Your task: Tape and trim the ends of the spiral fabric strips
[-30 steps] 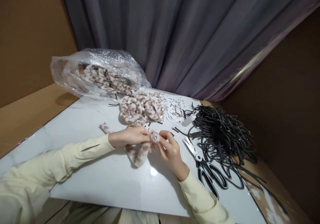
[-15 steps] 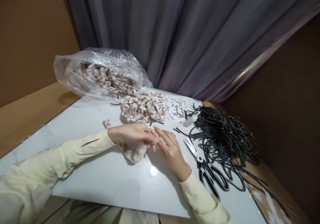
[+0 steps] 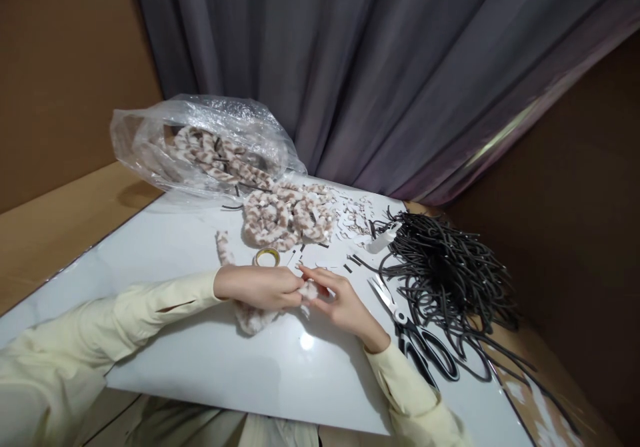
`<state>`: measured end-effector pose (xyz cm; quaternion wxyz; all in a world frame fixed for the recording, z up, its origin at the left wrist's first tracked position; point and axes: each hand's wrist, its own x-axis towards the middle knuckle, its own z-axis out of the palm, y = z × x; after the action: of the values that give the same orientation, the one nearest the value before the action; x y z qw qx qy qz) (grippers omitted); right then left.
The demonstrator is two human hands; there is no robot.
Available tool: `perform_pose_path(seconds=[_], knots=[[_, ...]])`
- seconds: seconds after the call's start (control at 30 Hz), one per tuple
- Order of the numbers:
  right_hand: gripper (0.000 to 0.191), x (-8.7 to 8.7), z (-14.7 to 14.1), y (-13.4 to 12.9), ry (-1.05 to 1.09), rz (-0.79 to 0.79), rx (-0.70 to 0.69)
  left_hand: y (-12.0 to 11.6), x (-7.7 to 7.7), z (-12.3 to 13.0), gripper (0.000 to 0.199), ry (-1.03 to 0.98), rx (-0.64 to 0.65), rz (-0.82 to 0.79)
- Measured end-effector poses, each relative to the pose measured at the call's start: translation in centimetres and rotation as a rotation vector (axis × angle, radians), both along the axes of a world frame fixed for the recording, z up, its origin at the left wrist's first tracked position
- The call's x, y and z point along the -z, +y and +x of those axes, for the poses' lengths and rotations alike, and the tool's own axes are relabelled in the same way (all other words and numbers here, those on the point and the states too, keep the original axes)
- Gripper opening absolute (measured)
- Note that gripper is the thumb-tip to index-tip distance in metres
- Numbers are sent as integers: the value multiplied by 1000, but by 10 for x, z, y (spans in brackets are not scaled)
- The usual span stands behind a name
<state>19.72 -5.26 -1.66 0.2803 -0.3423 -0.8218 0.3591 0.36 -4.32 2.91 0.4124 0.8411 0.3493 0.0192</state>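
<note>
A fluffy white-and-brown strip (image 3: 254, 319) runs beneath my left hand (image 3: 267, 286), which is closed on it. One part of the strip sticks out past the wrist at the upper left, and a pale tip shows between my two hands. My right hand (image 3: 337, 297) pinches that tip from the right, thumb below and fingers above. Just behind my left hand lies a roll of tape (image 3: 267, 258). Beyond it sits a pile of similar fluffy loops (image 3: 285, 215).
Black-handled scissors (image 3: 413, 330) lie to the right, beside a heap of black cords (image 3: 450, 274). A small white bottle (image 3: 384, 239) and paper scraps (image 3: 356, 214) are behind. At the back left, a clear plastic bag (image 3: 200, 144) holds more fluffy pieces.
Both hands have moved slightly toward me, uncovering the tape roll and small black bits. The strip's pale tip now shows between my fingers, and more of its other part shows at the left.
</note>
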Motion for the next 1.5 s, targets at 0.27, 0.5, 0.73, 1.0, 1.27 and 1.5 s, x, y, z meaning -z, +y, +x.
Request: perform_pose_path(seconds=[0.27, 0.5, 0.73, 1.0, 1.27, 1.5], knots=[[49, -4, 1, 1, 196, -453, -74, 1, -4, -3, 24, 66, 94, -86], [34, 0, -3, -2, 358, -712, -91, 8, -1, -1, 31, -8, 81, -391], [35, 0, -6, -3, 478, -833, -119, 8, 1, 2, 25, -43, -17, -561], [33, 0, -2, -1, 288, -768, -90, 12, 2, 3, 20, -54, -79, -817], [30, -1, -2, -3, 252, -700, -39, 14, 7, 3, 24, -109, -45, -819], [30, 1, 0, 0, 237, -619, 33, 12, 5, -3, 34, -58, -65, -434]])
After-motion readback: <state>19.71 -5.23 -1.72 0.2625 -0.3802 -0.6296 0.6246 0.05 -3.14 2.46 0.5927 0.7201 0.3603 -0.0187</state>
